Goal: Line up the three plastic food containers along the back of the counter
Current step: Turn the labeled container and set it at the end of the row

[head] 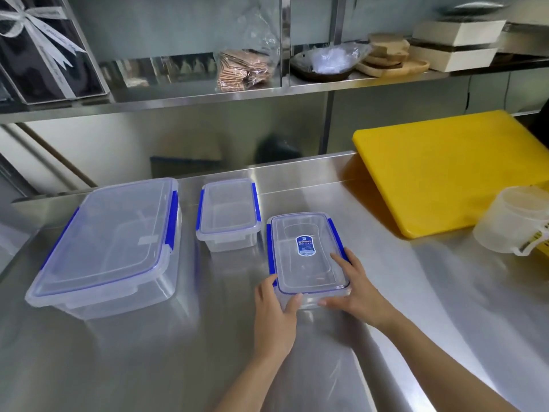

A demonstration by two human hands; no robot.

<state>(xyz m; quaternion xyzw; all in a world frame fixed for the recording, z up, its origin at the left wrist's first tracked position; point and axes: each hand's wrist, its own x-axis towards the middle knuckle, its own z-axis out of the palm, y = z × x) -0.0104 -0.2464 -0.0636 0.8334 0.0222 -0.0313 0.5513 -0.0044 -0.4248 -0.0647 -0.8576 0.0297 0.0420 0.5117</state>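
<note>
Currently, your left hand (274,313) and right hand (353,288) both grip the near end of the labelled container (307,254), one at each near corner, thumbs on the lid and fingers curled against the clear wall. This container rests on the steel desk (297,367), with a blue sticker (306,246) at the centre of its lid and blue clips along both long sides. It sits nearer to you than the other two containers.

Beyond it to the left, the small container (228,214) stands close to the back edge of the desk, apart from the labelled one. Further left, the large container (110,245) stands just beside the small one, lid clipped shut.

To your right, a translucent measuring jug (515,221) rests near a yellow cutting board (445,171), which leans up toward the rear. Above the rear wall, a steel shelf (193,98) carries a bagged stack of wafers (242,69).
</note>
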